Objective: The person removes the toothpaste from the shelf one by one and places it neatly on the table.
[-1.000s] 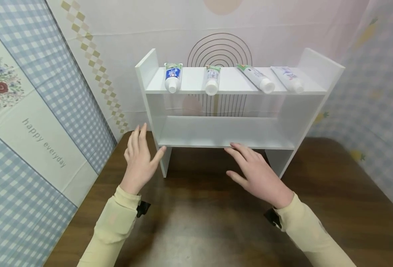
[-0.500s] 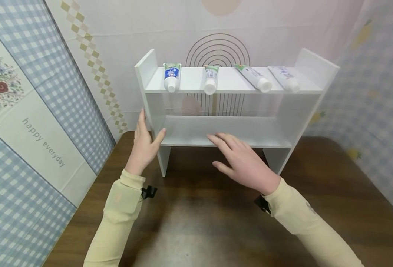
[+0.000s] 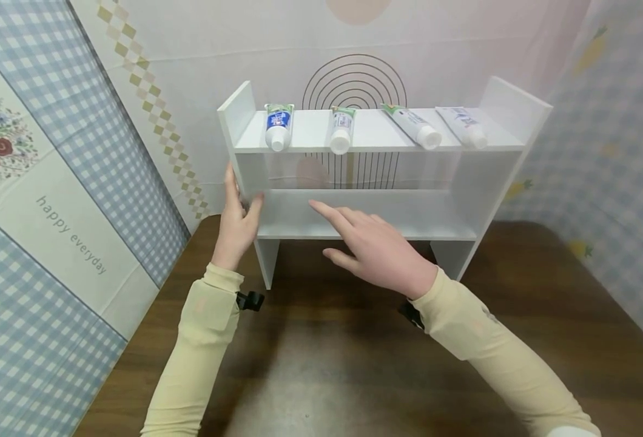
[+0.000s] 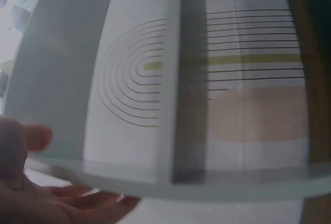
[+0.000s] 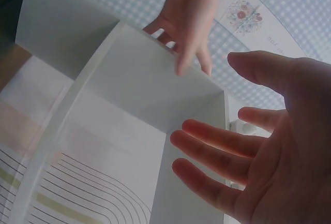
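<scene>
Cloth, blue check, hung well left of the left hand. That hand straddled the left panel of the white shelf: thumb on the inner side, fingers on the outer. Couldn't tell if it had clamped on. Shelf stood in front of both hands, spanning from the left hand to past the right, on the brown table below them. Top board, above the hands, held tubes, caps facing the person. Blue-label tube: up and right of left hand. Short tube: above the fingers of the right hand. Right hand hovered before the lower board, thumb and fingers apart. Slanted tube: up and right of it. Pale tube: farthest right of it.
</scene>
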The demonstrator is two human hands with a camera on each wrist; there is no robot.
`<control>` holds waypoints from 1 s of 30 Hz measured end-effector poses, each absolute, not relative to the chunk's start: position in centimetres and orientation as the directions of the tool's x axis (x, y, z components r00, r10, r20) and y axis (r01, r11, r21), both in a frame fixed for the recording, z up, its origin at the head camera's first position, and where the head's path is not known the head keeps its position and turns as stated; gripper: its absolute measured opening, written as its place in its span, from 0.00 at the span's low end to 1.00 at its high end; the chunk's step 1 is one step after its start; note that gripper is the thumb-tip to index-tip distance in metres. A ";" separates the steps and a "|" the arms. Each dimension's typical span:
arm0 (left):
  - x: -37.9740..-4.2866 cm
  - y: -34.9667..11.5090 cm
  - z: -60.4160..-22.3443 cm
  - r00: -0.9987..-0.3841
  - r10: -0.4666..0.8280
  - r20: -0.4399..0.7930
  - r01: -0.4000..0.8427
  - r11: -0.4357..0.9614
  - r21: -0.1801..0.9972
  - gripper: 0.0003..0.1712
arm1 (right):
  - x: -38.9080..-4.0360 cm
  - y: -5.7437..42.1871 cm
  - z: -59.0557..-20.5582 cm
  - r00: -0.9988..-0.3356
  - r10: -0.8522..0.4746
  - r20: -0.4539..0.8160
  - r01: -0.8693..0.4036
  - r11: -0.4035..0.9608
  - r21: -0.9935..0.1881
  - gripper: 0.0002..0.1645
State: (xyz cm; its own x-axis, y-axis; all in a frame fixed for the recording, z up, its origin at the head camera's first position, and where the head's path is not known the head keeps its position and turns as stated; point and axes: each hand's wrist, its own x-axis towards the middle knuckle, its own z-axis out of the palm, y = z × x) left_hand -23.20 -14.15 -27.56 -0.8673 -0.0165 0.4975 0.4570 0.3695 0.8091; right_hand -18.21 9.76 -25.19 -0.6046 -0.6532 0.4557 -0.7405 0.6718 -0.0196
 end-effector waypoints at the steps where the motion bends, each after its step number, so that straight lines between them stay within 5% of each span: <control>1: -23.5 -14.4 -27.9 -0.876 -0.025 0.482 0.438 0.379 0.815 0.40 | -18.2 9.7 -25.2 -0.607 -0.654 0.451 -0.739 0.673 -0.018 0.43; 30: -25.3 -15.5 -30.4 -0.832 -0.113 0.544 0.389 0.581 0.715 0.38 | -21.1 4.5 -22.4 -0.581 -0.608 0.542 -0.768 0.630 -0.116 0.48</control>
State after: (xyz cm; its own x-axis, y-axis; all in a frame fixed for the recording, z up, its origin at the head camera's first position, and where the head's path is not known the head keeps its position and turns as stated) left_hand -25.27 -15.50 -30.42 -0.8317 -0.1126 0.5437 0.3886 0.5813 0.7149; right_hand -21.11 4.46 -22.41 -0.5807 -0.6077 0.5418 -0.7679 0.6300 -0.1163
